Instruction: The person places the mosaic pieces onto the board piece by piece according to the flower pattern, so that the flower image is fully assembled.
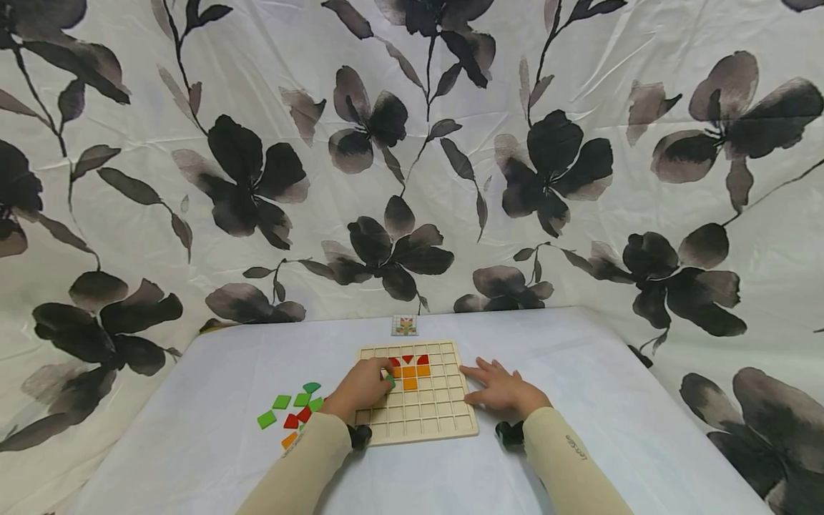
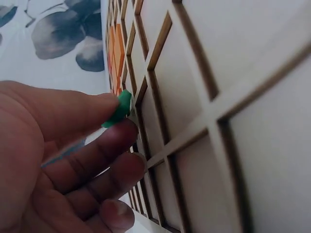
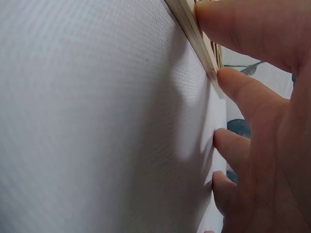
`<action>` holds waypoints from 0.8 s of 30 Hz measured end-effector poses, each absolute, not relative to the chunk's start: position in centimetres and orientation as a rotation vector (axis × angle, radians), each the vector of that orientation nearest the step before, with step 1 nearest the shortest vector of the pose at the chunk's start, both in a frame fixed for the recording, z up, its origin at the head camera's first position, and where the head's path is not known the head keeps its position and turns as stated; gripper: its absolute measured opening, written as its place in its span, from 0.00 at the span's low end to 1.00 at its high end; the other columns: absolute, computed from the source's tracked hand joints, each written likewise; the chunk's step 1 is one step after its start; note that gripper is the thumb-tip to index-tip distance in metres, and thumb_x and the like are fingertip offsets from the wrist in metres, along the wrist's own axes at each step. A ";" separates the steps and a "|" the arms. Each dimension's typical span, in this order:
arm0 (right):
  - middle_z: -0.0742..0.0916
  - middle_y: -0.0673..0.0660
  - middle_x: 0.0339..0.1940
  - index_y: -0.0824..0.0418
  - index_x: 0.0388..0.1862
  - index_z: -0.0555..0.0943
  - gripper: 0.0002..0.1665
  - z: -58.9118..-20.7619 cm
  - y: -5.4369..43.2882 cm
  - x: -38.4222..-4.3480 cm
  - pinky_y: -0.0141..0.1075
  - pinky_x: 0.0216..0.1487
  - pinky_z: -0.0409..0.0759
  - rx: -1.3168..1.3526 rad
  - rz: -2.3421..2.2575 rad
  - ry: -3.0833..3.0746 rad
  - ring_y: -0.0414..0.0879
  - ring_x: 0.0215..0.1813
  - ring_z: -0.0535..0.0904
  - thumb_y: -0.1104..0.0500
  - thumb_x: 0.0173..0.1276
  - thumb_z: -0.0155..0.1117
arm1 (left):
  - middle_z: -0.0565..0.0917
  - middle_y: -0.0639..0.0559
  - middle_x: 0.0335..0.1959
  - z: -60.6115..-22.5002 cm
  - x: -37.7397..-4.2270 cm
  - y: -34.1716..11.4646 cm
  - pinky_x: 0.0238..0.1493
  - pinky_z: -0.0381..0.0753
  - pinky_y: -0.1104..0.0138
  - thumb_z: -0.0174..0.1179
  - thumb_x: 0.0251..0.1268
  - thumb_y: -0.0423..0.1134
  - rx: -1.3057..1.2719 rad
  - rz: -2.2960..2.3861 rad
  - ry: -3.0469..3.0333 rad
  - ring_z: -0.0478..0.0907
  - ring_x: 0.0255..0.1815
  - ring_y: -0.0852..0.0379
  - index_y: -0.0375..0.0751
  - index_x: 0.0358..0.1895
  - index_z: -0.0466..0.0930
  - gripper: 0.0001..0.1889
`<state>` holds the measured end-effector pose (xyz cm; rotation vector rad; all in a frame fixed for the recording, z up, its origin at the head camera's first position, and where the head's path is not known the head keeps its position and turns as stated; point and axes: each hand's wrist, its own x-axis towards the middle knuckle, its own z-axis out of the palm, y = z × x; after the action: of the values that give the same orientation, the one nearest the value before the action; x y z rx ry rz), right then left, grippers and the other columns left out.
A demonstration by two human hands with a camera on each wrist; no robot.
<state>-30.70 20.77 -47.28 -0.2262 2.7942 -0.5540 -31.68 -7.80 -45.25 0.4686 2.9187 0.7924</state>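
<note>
A wooden grid board lies on the white-covered table. Red pieces fill part of one row in its upper half, and orange square tiles sit just below them. Over the board's left part, my left hand pinches a small green tile between thumb and index finger, close over the grid cells. My right hand has its fingers spread at the board's right edge. In the right wrist view its thumb and index fingertip touch the wooden rim.
Loose green tiles, red tiles and an orange tile lie left of the board, partly behind the left forearm. A small card with a coloured pattern is beyond the board's far edge. A flowered cloth hangs behind the table.
</note>
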 end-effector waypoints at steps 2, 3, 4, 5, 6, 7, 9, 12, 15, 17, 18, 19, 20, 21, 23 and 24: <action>0.60 0.57 0.79 0.41 0.73 0.64 0.39 -47.3 20.8 -30.7 0.71 0.69 0.43 -0.222 -0.554 2.795 0.64 0.79 0.48 0.39 0.64 0.59 | 0.79 0.52 0.26 -45.1 -31.6 -7.7 0.28 0.71 0.67 0.62 0.62 0.35 0.419 0.795 2.931 0.71 0.25 0.57 0.39 0.42 0.82 0.07; 0.60 0.57 0.79 0.41 0.73 0.64 0.39 -47.3 20.8 -30.8 0.71 0.69 0.43 -0.220 -0.556 2.794 0.64 0.79 0.48 0.39 0.64 0.59 | 0.80 0.51 0.26 -45.0 -31.6 -7.7 0.29 0.71 0.67 0.62 0.61 0.35 0.394 0.802 2.937 0.72 0.25 0.57 0.38 0.41 0.82 0.07; 0.60 0.57 0.79 0.41 0.73 0.64 0.39 -47.3 20.8 -30.7 0.71 0.69 0.42 -0.218 -0.558 2.794 0.64 0.79 0.48 0.39 0.64 0.59 | 0.80 0.51 0.27 -45.0 -31.7 -7.6 0.28 0.72 0.67 0.62 0.61 0.35 0.371 0.808 2.945 0.72 0.25 0.56 0.38 0.39 0.81 0.05; 0.60 0.58 0.79 0.42 0.73 0.64 0.39 -47.3 20.8 -30.7 0.71 0.69 0.43 -0.220 -0.558 2.795 0.64 0.79 0.48 0.40 0.64 0.60 | 0.81 0.51 0.27 -44.9 -31.7 -7.5 0.28 0.72 0.67 0.63 0.61 0.35 0.350 0.816 2.950 0.72 0.25 0.56 0.38 0.37 0.81 0.04; 0.60 0.58 0.79 0.42 0.73 0.64 0.39 -47.3 20.8 -30.7 0.71 0.69 0.42 -0.220 -0.558 2.794 0.64 0.79 0.48 0.40 0.64 0.59 | 0.81 0.50 0.27 -44.9 -31.7 -7.4 0.28 0.71 0.67 0.63 0.61 0.35 0.330 0.828 2.954 0.71 0.25 0.56 0.38 0.34 0.81 0.04; 0.60 0.58 0.79 0.42 0.73 0.64 0.39 -47.3 20.8 -30.7 0.71 0.69 0.42 -0.220 -0.560 2.794 0.64 0.79 0.47 0.40 0.64 0.59 | 0.80 0.50 0.27 -44.8 -31.8 -7.3 0.28 0.71 0.67 0.63 0.61 0.35 0.309 0.848 2.953 0.71 0.25 0.56 0.38 0.32 0.81 0.04; 0.60 0.57 0.79 0.41 0.73 0.64 0.39 -47.3 20.7 -30.7 0.71 0.69 0.42 -0.219 -0.565 2.793 0.64 0.79 0.47 0.40 0.64 0.59 | 0.79 0.51 0.25 -44.8 -31.8 -7.1 0.26 0.70 0.68 0.63 0.60 0.35 0.272 0.887 2.946 0.71 0.24 0.56 0.39 0.27 0.79 0.06; 0.60 0.57 0.79 0.41 0.73 0.64 0.39 -47.4 20.8 -30.7 0.71 0.70 0.42 -0.217 -0.572 2.792 0.64 0.79 0.47 0.40 0.64 0.59 | 0.76 0.52 0.21 -45.0 -32.0 -6.8 0.24 0.68 0.69 0.65 0.59 0.35 0.220 0.941 2.929 0.70 0.23 0.56 0.40 0.22 0.77 0.10; 0.60 0.58 0.79 0.42 0.73 0.64 0.39 -47.4 20.8 -30.6 0.71 0.70 0.42 -0.222 -0.567 2.797 0.64 0.79 0.48 0.39 0.64 0.59 | 0.75 0.52 0.20 -45.4 -32.2 -6.6 0.25 0.67 0.69 0.66 0.58 0.36 0.168 0.975 2.912 0.70 0.24 0.56 0.40 0.21 0.75 0.11; 0.60 0.58 0.79 0.41 0.73 0.64 0.39 -47.3 20.8 -30.6 0.70 0.70 0.42 -0.222 -0.560 2.797 0.64 0.79 0.48 0.39 0.64 0.59 | 0.75 0.51 0.21 -45.6 -32.3 -6.5 0.26 0.68 0.69 0.67 0.58 0.37 0.145 0.983 2.907 0.70 0.25 0.55 0.40 0.22 0.76 0.11; 0.61 0.58 0.79 0.42 0.73 0.64 0.39 -47.3 20.8 -30.6 0.71 0.70 0.42 -0.225 -0.559 2.798 0.64 0.79 0.48 0.39 0.64 0.59 | 0.76 0.51 0.21 -45.7 -32.4 -6.4 0.26 0.68 0.68 0.67 0.58 0.37 0.136 0.981 2.906 0.70 0.25 0.55 0.40 0.23 0.76 0.11; 0.61 0.58 0.78 0.42 0.73 0.65 0.39 -47.2 20.8 -30.6 0.71 0.70 0.42 -0.228 -0.559 2.798 0.64 0.79 0.48 0.39 0.64 0.59 | 0.76 0.51 0.22 -45.8 -32.4 -6.4 0.26 0.68 0.68 0.67 0.58 0.37 0.127 0.984 2.905 0.71 0.25 0.55 0.40 0.23 0.76 0.11; 0.60 0.58 0.79 0.42 0.73 0.64 0.39 -47.2 20.8 -30.6 0.70 0.70 0.42 -0.226 -0.563 2.795 0.64 0.79 0.47 0.39 0.64 0.59 | 0.76 0.50 0.22 -45.8 -32.5 -6.3 0.26 0.69 0.68 0.67 0.58 0.37 0.124 0.985 2.906 0.71 0.25 0.55 0.39 0.24 0.76 0.10; 0.60 0.58 0.79 0.42 0.73 0.64 0.39 -47.2 20.9 -30.6 0.70 0.70 0.42 -0.228 -0.565 2.795 0.64 0.79 0.47 0.40 0.64 0.59 | 0.76 0.50 0.22 -45.9 -32.6 -6.2 0.27 0.69 0.68 0.67 0.58 0.37 0.121 0.984 2.904 0.71 0.25 0.55 0.39 0.24 0.76 0.10; 0.61 0.58 0.78 0.43 0.73 0.65 0.39 -47.2 20.9 -30.6 0.71 0.70 0.42 -0.237 -0.572 2.795 0.65 0.79 0.48 0.40 0.64 0.59 | 0.76 0.49 0.22 -46.0 -32.7 -6.0 0.27 0.69 0.68 0.66 0.58 0.36 0.112 0.988 2.895 0.71 0.25 0.54 0.38 0.24 0.75 0.10; 0.61 0.58 0.78 0.43 0.73 0.65 0.39 -47.3 20.9 -30.6 0.71 0.69 0.43 -0.240 -0.575 2.795 0.65 0.79 0.48 0.40 0.64 0.60 | 0.76 0.49 0.22 -46.2 -32.7 -5.9 0.27 0.69 0.68 0.66 0.58 0.36 0.115 0.981 2.898 0.71 0.25 0.54 0.39 0.24 0.75 0.10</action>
<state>-30.57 20.88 -47.25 -0.2398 2.7949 -0.5747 -32.72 -5.90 -46.15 0.1146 2.8978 0.9811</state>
